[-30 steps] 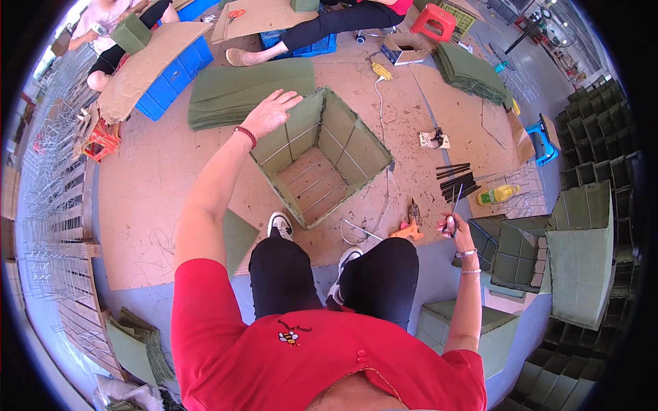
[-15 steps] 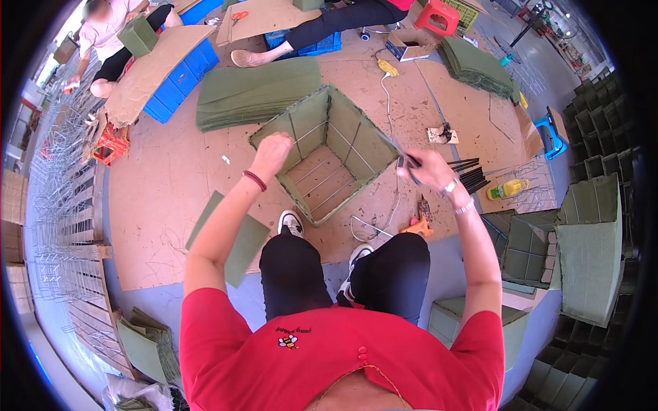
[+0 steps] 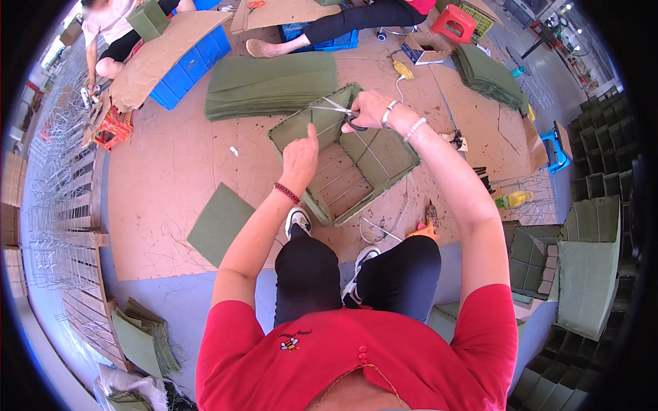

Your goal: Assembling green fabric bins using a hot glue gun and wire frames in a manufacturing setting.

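A square, open-topped green box of fabric-like panels on a wire frame stands tilted in front of my knees. Wires cross its walls and its bottom. My right hand is closed round scissors with dark handles, held over the far corner of the box. The blades are apart and point left. My left hand is over the left side of the box, one finger stretched up toward the blades and the others curled. Whatever those fingers may hold is hidden or too thin to see.
A stack of green sheets lies beyond the box, another at the far right. One loose green sheet is left of my legs. A yellow bottle and finished boxes stand right. Other people sit beyond, near blue crates.
My right hand has brought the scissors left and away from me, from the right corner to the far corner. My left hand has moved right and nearer, extending one finger.
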Tool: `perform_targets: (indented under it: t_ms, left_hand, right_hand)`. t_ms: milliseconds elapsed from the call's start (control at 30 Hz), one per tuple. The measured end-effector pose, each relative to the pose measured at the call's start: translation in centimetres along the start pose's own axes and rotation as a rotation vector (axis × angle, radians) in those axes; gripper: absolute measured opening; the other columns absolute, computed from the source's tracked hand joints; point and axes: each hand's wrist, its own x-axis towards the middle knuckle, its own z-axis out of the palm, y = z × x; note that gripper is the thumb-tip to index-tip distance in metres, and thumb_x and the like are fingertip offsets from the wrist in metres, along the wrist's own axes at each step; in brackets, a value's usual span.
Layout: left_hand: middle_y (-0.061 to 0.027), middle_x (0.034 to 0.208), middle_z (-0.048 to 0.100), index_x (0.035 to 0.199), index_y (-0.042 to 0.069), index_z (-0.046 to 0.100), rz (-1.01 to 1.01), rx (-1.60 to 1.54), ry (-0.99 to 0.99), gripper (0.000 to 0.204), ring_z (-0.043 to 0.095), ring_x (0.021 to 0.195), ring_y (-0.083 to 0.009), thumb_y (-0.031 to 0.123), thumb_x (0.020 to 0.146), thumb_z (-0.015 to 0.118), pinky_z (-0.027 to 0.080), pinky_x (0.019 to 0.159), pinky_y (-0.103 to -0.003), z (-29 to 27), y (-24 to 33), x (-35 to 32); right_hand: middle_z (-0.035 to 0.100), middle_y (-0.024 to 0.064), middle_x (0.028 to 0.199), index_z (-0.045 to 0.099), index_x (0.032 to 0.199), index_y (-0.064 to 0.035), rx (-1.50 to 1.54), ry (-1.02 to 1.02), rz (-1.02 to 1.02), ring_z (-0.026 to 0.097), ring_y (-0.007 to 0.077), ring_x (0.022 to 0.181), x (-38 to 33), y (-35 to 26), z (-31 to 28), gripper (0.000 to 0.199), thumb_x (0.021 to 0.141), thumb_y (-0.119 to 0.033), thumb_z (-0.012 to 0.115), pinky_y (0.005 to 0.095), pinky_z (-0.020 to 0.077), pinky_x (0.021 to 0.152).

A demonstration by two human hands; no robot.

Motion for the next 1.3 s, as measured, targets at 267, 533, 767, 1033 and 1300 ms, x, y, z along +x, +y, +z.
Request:
perform_targets:
  t_ms: [267, 533, 767, 1033, 1300]
  left_hand:
    - [-0.0043, 0.062, 0.063, 0.115, -0.006, 0.049, -0.21, 0.253, -0.142, 0.047, 0.064, 0.058, -0.0187, 0.006, 0.071, 0.058, 0.049, 0.049, -0.028, 1.1, -1.2, 3.0]
    - [-0.0081, 0.069, 0.065, 0.066, 0.012, 0.067, -0.192, 0.204, -0.153, 0.012, 0.066, 0.068, -0.0225, 0.005, 0.07, 0.059, 0.051, 0.054, -0.032, 1.0, -0.9, 2.5]
    - [-0.0114, 0.066, 0.063, 0.077, 0.005, 0.061, -0.108, 0.104, -0.078, 0.009, 0.065, 0.064, -0.0247, 0.002, 0.069, 0.057, 0.051, 0.055, -0.033, 1.2, 1.9, 1.1]
    - [-0.0029, 0.059, 0.062, 0.102, 0.002, 0.056, -0.192, 0.286, -0.077, 0.03, 0.064, 0.058, -0.0164, 0.007, 0.073, 0.058, 0.048, 0.047, -0.027, 1.9, -1.4, 3.7]
    - [-0.0089, 0.064, 0.064, 0.062, 0.013, 0.066, -0.122, 0.213, -0.104, 0.012, 0.066, 0.064, -0.0217, 0.005, 0.068, 0.06, 0.05, 0.052, -0.03, 0.8, -1.5, 3.1]
  right_hand:
    - [0.062, 0.0147, 0.067, 0.065, 0.07, -0.0055, 0.05, -0.084, 0.069, 0.061, 0.0306, 0.069, -2.5, 1.8, 1.9, 0.05, 0.062, -0.054, 0.07, 0.0397, 0.0471, 0.063]
    - [0.061, 0.016, 0.069, 0.066, 0.083, -0.0065, 0.154, -0.03, 0.112, 0.06, 0.0321, 0.072, -6.4, 3.3, 2.5, 0.053, 0.064, -0.056, 0.069, 0.0405, 0.0466, 0.066]
    - [0.061, 0.017, 0.073, 0.065, 0.09, -0.0081, 0.155, 0.034, 0.003, 0.06, 0.0339, 0.074, -5.7, 3.3, 2.4, 0.052, 0.065, -0.054, 0.068, 0.0413, 0.0471, 0.068]
    - [0.061, 0.0177, 0.069, 0.065, 0.088, -0.0058, 0.187, 0.069, -0.088, 0.06, 0.0345, 0.073, -4.5, -0.1, 0.9, 0.051, 0.066, -0.052, 0.068, 0.0415, 0.0468, 0.066]
    - [0.057, 0.0132, 0.061, 0.063, 0.083, -0.0064, 0.258, 0.048, -0.006, 0.058, 0.0305, 0.064, -5.5, 2.2, 3.4, 0.048, 0.068, -0.052, 0.067, 0.0398, 0.0449, 0.06]
